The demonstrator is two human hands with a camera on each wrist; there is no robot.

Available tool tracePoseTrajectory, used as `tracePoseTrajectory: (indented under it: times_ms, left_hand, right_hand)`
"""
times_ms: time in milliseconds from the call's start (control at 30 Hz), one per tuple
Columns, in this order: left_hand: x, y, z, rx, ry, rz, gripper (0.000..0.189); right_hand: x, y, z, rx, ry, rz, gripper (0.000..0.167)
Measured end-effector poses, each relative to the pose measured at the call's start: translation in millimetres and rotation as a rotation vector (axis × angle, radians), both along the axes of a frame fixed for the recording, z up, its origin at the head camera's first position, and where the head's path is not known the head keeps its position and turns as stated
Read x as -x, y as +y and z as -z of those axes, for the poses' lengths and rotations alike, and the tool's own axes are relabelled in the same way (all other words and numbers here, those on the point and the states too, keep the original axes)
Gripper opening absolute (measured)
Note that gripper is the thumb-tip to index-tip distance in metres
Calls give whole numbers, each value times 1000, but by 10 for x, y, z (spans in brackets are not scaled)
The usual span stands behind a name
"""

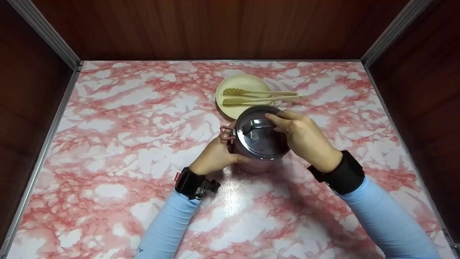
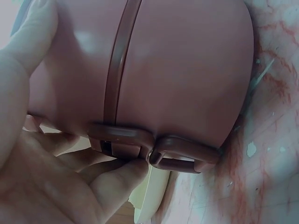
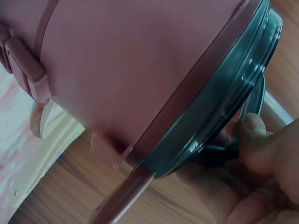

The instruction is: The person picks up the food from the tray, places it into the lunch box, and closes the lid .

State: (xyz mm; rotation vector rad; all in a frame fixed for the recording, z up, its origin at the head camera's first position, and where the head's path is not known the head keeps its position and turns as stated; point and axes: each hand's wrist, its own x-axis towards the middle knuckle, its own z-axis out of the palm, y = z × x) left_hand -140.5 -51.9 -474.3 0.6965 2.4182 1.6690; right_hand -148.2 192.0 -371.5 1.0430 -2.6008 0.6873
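A tall stack of pink pots (image 1: 257, 166) stands on the table in front of me, with brown loop handles (image 2: 187, 154) down its side. A dark see-through lid (image 1: 264, 147) with a black arched handle (image 1: 257, 124) covers the top. My left hand (image 1: 215, 154) grips the stack from the left; its thumb lies along the near wall and its fingers reach behind, by the side handles. My right hand (image 1: 311, 138) holds the lid's handle; in the right wrist view its thumb and fingers (image 3: 254, 123) pinch it. The lid sits against the top pot's rim.
Just behind the stack is a pale yellow plate (image 1: 248, 81). Across it lie a slotted, toothed utensil (image 1: 233, 91) and a flat-ended one (image 1: 233, 101), handles pointing right. Dark wooden panels (image 1: 215, 28) wall the marbled table (image 1: 125, 144) at the back and sides.
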Motion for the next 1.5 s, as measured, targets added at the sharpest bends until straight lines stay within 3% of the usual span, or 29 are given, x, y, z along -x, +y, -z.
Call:
tracePoseTrajectory:
  times_ms: [267,533,833,933,1000,1200,1500]
  left_hand:
    - [17,7,-2,3,11,6,96]
    - [13,3,5,0,-13,-5,94]
    - [24,-14,27,19,8,-9,83]
    - [23,-18,34,27,11,-13,85]
    - [18,-25,36,31,5,-19,89]
    - [6,-23,41,31,-6,-22,91]
    - [1,-1,15,24,-11,-22,84]
  right_hand:
    - [-14,-20,16,6,13,21,36]
    - [-22,-24,57,3,34,27,49]
    - [-38,-44,205,17,170,31,53]
    - [-21,-44,277,38,199,32,46]
    - [7,-46,331,60,165,25,39]
    - [68,-53,421,156,-45,30,31]
    - [41,-72,365,225,-80,65,28]
